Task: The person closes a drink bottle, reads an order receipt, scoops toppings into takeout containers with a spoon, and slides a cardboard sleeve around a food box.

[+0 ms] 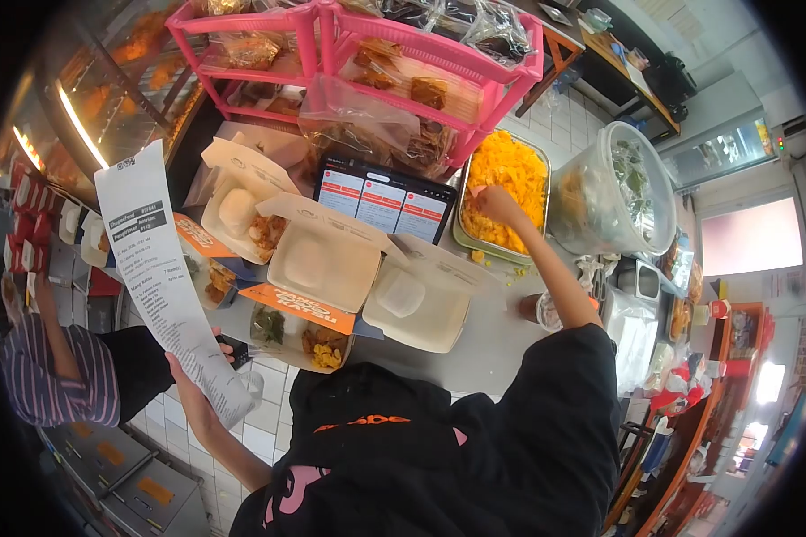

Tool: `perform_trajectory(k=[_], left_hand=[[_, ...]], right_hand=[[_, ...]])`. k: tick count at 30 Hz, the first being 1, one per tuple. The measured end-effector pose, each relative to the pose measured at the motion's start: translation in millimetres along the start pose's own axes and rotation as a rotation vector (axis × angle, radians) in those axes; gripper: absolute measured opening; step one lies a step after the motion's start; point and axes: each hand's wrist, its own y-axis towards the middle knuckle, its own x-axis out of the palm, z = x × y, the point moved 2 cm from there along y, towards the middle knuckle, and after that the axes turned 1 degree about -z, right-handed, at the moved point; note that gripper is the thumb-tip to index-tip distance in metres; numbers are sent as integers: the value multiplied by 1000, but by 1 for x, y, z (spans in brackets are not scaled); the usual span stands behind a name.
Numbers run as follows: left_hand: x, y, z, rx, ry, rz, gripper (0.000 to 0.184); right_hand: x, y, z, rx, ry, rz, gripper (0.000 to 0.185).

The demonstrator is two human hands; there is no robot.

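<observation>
My left hand (192, 394) grips the lower edge of a long printed receipt (166, 286), which stands up and curls at its bottom end. My right hand (501, 208) reaches into a metal tray (464, 234) heaped with yellow crumbly food (510, 166). Its fingers are bent together at the food, their tips partly hidden. Between my hands stand open paper food boxes; one box (421, 333) holds a white wrapped mound (401, 294), and another box (324, 291) holds a similar mound (312, 261). A box with an orange sleeve (300, 306) contains greens and yellow fried pieces (324, 349).
A tablet (385, 199) showing order panels leans behind the boxes. Behind it rises a pink plastic rack (475, 107) with bagged food. A large clear tub (600, 192) of leaves stands right of the tray, near a drink cup (542, 311). Another person's striped sleeve (49, 358) is at left.
</observation>
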Motion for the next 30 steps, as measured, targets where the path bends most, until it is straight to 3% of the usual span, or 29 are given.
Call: perform_trajectory(k=[1,4,10,12,14,15,17,21,23,27,29,30], left_hand=[[0,0,-1,-13,-20,26,63],[3,-1,1,-14,-29,54,63],[-2,-3,2,26,-78,24,61],[-1,-4,5,51,-65,50,60],[-5,-4,4,56,-38,-46,58],[-6,-4,2,59,-41,-38,58],[-10,-3,-1,61,-45,0,58],[-5,-2,-1,42,-7,0,58],[-1,-2,0,37,17,-49,58],[-2,2,-1,-39,33,-158,58],[3,3,2,-71,97,-186,60],[5,4,2,-70,100,-193,60]], right_hand=[[-4,3,3,-64,184,-192,9],[-3,4,1,56,23,-294,12],[19,-40,-21,-161,-210,-143,18],[0,-31,-23,-70,-253,-226,14],[-15,-15,-16,-175,83,-386,16],[-17,-12,-18,-184,81,-388,16],[-16,-12,-22,177,377,-486,16],[-19,-26,-36,85,316,-421,18],[-18,-44,-52,21,-2,-185,15],[-12,-47,-52,79,22,-124,12],[-2,-32,-15,99,476,-183,15],[-1,-29,-7,105,478,-178,15]])
